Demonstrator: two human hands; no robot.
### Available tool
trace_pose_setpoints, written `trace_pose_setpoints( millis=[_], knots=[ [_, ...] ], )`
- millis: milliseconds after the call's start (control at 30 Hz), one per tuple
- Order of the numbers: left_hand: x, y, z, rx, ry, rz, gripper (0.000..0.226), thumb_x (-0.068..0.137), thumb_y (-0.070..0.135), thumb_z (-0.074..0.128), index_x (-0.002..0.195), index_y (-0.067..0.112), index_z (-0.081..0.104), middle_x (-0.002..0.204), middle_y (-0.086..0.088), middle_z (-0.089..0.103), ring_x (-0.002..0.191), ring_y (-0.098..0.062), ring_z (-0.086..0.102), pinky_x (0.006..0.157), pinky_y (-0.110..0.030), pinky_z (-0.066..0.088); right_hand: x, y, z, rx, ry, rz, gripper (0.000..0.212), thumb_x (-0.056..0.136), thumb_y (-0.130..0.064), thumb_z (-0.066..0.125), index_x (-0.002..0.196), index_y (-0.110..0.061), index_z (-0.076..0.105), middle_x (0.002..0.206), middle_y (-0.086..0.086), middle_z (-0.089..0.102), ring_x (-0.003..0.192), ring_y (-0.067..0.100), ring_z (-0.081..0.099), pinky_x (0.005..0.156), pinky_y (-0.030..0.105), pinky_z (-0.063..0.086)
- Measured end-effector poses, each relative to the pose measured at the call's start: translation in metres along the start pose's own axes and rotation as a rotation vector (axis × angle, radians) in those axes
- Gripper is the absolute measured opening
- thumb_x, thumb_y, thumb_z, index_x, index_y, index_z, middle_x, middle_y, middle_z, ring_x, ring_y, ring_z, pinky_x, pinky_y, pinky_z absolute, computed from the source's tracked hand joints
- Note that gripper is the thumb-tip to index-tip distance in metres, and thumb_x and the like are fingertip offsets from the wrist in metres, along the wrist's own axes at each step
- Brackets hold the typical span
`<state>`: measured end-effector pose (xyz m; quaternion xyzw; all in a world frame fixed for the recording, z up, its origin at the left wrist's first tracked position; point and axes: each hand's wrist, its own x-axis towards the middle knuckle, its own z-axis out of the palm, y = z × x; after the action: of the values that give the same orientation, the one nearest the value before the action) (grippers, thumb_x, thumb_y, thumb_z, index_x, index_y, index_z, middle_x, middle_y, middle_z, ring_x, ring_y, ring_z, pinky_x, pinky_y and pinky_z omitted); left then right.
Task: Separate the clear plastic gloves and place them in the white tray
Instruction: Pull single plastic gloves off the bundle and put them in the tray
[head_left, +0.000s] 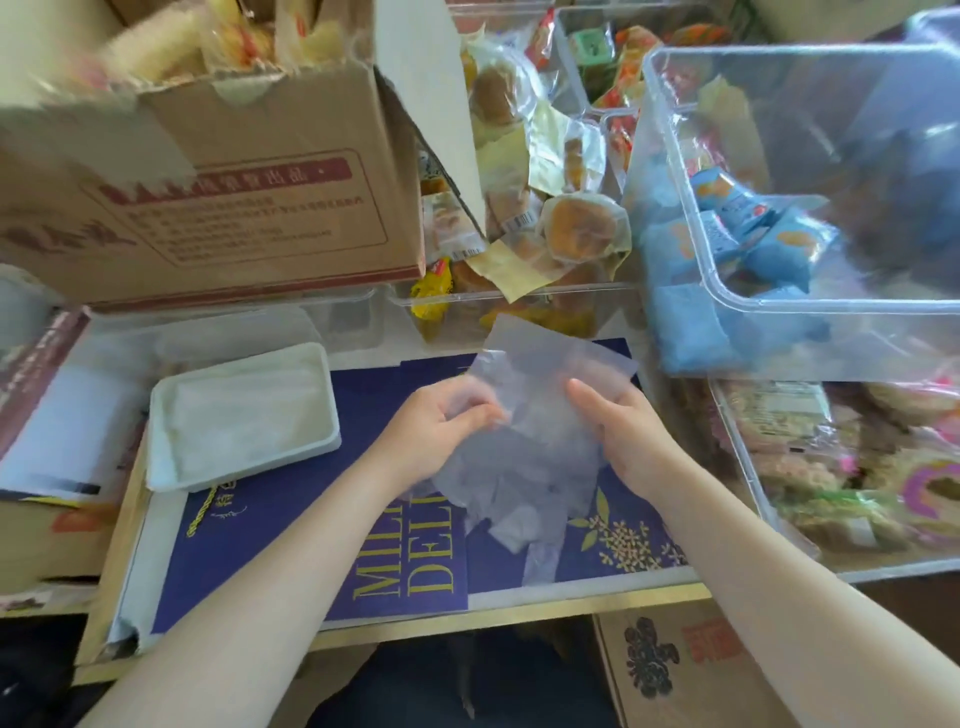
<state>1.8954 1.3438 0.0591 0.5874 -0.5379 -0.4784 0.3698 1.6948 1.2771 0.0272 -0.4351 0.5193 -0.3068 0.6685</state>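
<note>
A bunch of clear plastic gloves (530, 457) hangs between both hands above the dark blue printed sheet (291, 561). My left hand (441, 421) pinches the gloves' left side with curled fingers. My right hand (618, 421) grips their right side, thumb on top, and the cuff ends (550, 348) stick up past the fingers. The glove fingers droop down onto the sheet. The white tray (156, 410) lies to the left of my left hand, with clear plastic lying inside it.
A cardboard box (249, 208) stands behind the tray. Clear bins of wrapped pastries (545, 218) and blue packets (737, 249) fill the back and right. Another clear bin of snacks (852, 467) sits at the right. Boxes lie at the left edge.
</note>
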Motion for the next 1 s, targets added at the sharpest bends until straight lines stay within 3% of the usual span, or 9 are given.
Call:
trace_pose_setpoints(
  millis=[100,233,367,467,533,633,700,867,1000],
  knots=[
    [-0.006,0.003,-0.005,-0.053,0.081,-0.037,0.014,0.092,0.014,0.056,0.082,0.009,0.063,0.074,0.004,0.067,0.077,-0.006,0.064,0.078,-0.015,0.045,-0.003,-0.015,0.006,-0.089,0.006,-0.090,0.007,0.082,-0.019,0.069,0.084,-0.012,0.070,0.090,0.008,0.070,0.089,0.021,0.063,0.091,0.042,0.049],
    [-0.017,-0.007,-0.011,-0.142,0.088,-0.092,0.019,0.094,0.012,0.052,0.076,0.012,0.057,0.056,0.008,0.055,0.063,-0.008,0.053,0.072,-0.014,0.045,-0.005,-0.029,0.010,0.013,0.059,-0.175,0.016,0.091,-0.009,0.057,0.076,-0.012,0.058,0.071,0.002,0.063,0.064,0.010,0.059,0.058,0.018,0.048],
    [-0.026,-0.025,-0.017,-0.199,0.100,-0.234,0.024,0.094,0.015,0.053,0.070,0.017,0.055,0.049,0.006,0.043,0.055,-0.013,0.041,0.063,-0.021,0.042,-0.003,-0.029,0.005,-0.119,0.165,-0.200,0.022,0.093,-0.015,0.056,0.071,-0.019,0.054,0.058,-0.004,0.050,0.055,0.010,0.043,0.051,0.020,0.037],
    [-0.031,-0.039,-0.025,0.052,0.045,-0.419,0.033,0.094,0.028,0.052,0.063,0.020,0.052,0.050,0.007,0.044,0.056,-0.014,0.042,0.068,-0.033,0.042,-0.006,-0.027,0.002,-0.156,0.207,-0.246,0.017,0.093,-0.013,0.054,0.077,-0.019,0.055,0.065,-0.005,0.062,0.065,0.018,0.052,0.062,0.032,0.044],
    [-0.033,-0.039,-0.027,0.189,0.104,-0.476,0.023,0.094,0.039,0.050,0.081,0.020,0.058,0.069,0.009,0.057,0.070,-0.012,0.053,0.076,-0.036,0.045,-0.011,-0.028,0.002,-0.173,0.130,-0.257,0.015,0.095,-0.013,0.051,0.081,-0.018,0.054,0.069,-0.007,0.068,0.061,0.019,0.049,0.056,0.028,0.042],
    [-0.026,-0.023,-0.022,-0.048,0.127,-0.338,0.040,0.091,0.040,0.051,0.127,0.025,0.045,0.120,0.015,0.052,0.112,-0.005,0.049,0.090,-0.023,0.037,-0.018,-0.027,0.009,-0.227,-0.079,-0.253,0.013,0.098,-0.016,0.044,0.085,-0.014,0.049,0.085,-0.004,0.074,0.042,0.013,0.031,0.039,0.023,0.026],
    [-0.017,-0.011,-0.017,-0.150,0.087,-0.254,0.038,0.090,0.033,0.054,0.127,0.027,0.046,0.123,0.019,0.050,0.115,0.002,0.046,0.090,-0.014,0.036,-0.019,-0.026,0.018,-0.292,-0.121,-0.254,0.015,0.099,-0.019,0.042,0.091,-0.009,0.049,0.075,-0.010,0.072,0.044,0.013,0.034,0.041,0.025,0.027],
    [-0.002,-0.006,-0.018,-0.227,0.309,-0.251,0.017,0.094,0.016,0.053,0.082,0.019,0.064,0.077,0.007,0.066,0.062,-0.003,0.059,0.066,-0.019,0.046,-0.013,-0.017,0.031,-0.392,-0.085,-0.174,0.019,0.099,-0.022,0.042,0.094,-0.005,0.049,0.062,-0.002,0.041,0.049,0.006,0.034,0.044,0.018,0.028],
    [-0.014,-0.015,-0.031,-0.064,0.487,-0.280,0.022,0.095,0.016,0.050,0.077,0.021,0.060,0.063,0.001,0.052,0.038,-0.003,0.038,0.042,-0.019,0.035,-0.007,0.010,0.032,-0.543,-0.163,0.008,0.008,0.097,-0.011,0.044,0.096,-0.011,0.052,0.073,0.003,0.056,0.048,0.004,0.047,0.042,0.017,0.036]
  ],
)
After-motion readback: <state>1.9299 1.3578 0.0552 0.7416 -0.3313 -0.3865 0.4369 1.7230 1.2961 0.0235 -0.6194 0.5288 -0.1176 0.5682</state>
